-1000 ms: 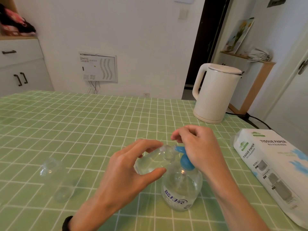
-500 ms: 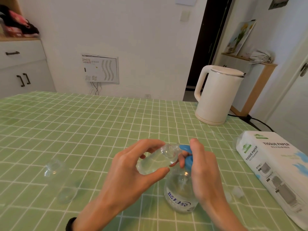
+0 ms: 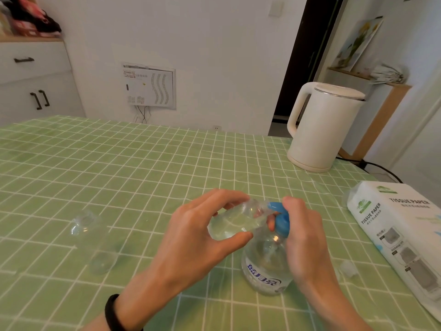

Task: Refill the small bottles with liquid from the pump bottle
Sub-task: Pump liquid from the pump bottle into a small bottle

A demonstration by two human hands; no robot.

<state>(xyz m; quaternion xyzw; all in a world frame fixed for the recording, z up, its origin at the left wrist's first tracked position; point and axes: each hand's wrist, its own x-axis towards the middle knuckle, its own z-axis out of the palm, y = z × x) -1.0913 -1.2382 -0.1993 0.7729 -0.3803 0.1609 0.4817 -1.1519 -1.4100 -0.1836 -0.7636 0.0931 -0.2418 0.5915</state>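
the left hand [image 3: 191, 237] pinches a small bottle [image 3: 238, 220] between thumb and curled fingers [image 3: 224, 196], tipped mouth-to-nozzle — likely to catch each squirt — while the right hand [image 3: 305, 240] curls its fingers over the blue pump head [image 3: 282, 223] of the pump bottle [image 3: 265, 271] standing just beneath them on the counter [image 3: 167, 163]. its label [image 3: 261, 280] bears blue chinese characters; right of the fingers, a pack [image 3: 401, 235] reads "tissue paper".

This looks like a room in a home, maybe by the kitchen. A white kettle [image 3: 327, 130] stands on a desk [image 3: 143, 163] with a green checked cloth. Near the kettle, to its right and closer to us, lies a pack of tissue paper [image 3: 401, 235]. Far left of the kettle is a white cupboard [image 3: 31, 80] with drawers. Behind the kettle a picture [image 3: 355, 44] leans on a wooden shelf [image 3: 381, 91], beside a dark doorway [image 3: 303, 56].
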